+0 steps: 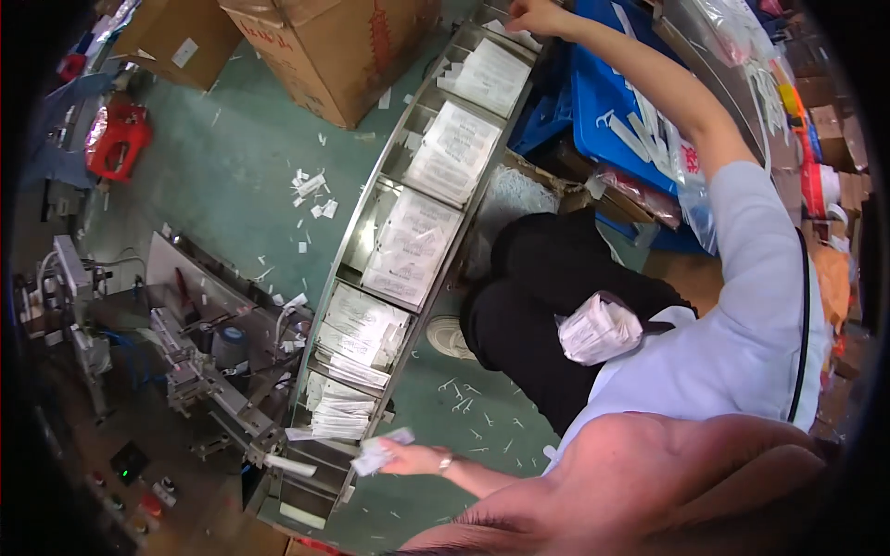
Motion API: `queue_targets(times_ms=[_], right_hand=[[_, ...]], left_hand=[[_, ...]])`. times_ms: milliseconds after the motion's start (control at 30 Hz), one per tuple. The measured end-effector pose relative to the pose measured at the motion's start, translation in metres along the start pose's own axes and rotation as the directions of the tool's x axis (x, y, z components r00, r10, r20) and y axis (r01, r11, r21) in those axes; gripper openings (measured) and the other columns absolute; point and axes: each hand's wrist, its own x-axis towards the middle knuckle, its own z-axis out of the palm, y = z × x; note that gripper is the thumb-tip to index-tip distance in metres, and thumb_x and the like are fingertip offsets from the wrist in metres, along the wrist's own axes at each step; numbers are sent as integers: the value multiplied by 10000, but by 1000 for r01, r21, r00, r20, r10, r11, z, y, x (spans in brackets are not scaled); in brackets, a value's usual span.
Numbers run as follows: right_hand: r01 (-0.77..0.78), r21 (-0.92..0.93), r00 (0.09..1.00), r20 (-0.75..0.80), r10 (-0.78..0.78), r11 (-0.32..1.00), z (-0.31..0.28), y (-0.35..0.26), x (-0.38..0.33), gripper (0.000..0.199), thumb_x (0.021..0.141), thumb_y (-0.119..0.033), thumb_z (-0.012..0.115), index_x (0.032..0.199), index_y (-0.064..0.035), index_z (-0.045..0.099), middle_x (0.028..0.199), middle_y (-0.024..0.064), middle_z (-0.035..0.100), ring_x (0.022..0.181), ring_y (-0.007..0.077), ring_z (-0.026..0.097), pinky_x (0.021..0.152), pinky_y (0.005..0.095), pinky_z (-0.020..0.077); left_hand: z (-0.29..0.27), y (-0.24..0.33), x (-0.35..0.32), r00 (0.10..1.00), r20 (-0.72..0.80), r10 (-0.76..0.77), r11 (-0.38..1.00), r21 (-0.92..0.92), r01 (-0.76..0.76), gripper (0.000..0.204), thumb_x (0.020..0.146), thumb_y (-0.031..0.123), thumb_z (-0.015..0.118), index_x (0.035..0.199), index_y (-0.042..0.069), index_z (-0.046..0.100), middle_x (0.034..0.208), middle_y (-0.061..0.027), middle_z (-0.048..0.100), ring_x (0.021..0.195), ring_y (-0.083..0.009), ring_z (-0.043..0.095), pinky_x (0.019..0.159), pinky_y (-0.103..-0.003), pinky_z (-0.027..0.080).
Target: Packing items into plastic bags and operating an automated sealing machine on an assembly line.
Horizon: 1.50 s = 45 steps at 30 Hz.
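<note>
While the long metal tray [366, 232] is lined with packet stacks:
Left hand [408, 456]: small white packets [378, 454] are gripped in clenched fingers at the tray's near end.
Right hand [533, 14]: stretched to the far end; finger state can't be told.

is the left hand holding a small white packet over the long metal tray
Yes, the left hand grips a small white packet above the near end of the long metal divided tray.

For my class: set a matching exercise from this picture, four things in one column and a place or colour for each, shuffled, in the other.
Things:
1. left hand
2. right hand
3. crate
4. cardboard box

Places or colours:
a. blue
b. brown, on the green floor
c. holds a small white packet by the near end of the metal tray
d. stretched to the tray's far end

Pairs: 1-c, 2-d, 3-a, 4-b
</note>
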Motion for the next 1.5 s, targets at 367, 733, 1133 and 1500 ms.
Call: queue_targets(times_ms=[367,733,1133,1500], right_hand=[[-356,-102,867,335,369,929,54,36,69,815,657,-693,532,1041,23,585,1099,219,538,1038,300,509,842,405,411],[-125,-125,866,471,170,984,39,22,48,789,695,-740,400,735,2,667,865,195,615,767,294,586,700,393,449],[-89,-84,914,389,115,992,45,23,41,893,719,-746,347,993,66,598,1060,226,560,982,339,543,820,393,429],[-292,164,691,717,90,942,42,16,36,621,725,-452,656,1101,29,541,1027,176,583,929,263,576,790,394,460]], left_hand=[[63,76,12,886,167,432,555,726,-407,512,798,165,617,1158,-91,360,1072,-204,418,898,-234,463,771,-341,440],[80,106,-103,964,238,117,891,404,-208,412,808,99,596,1148,-29,401,1110,-127,398,921,-193,448,766,-295,433],[88,103,-128,961,258,-103,984,168,60,338,838,111,559,1122,-12,423,974,-85,475,875,-151,479,769,-268,444],[95,103,-141,945,290,-150,985,123,119,284,852,141,552,1081,9,450,934,-59,489,835,-118,490,726,-241,456]])
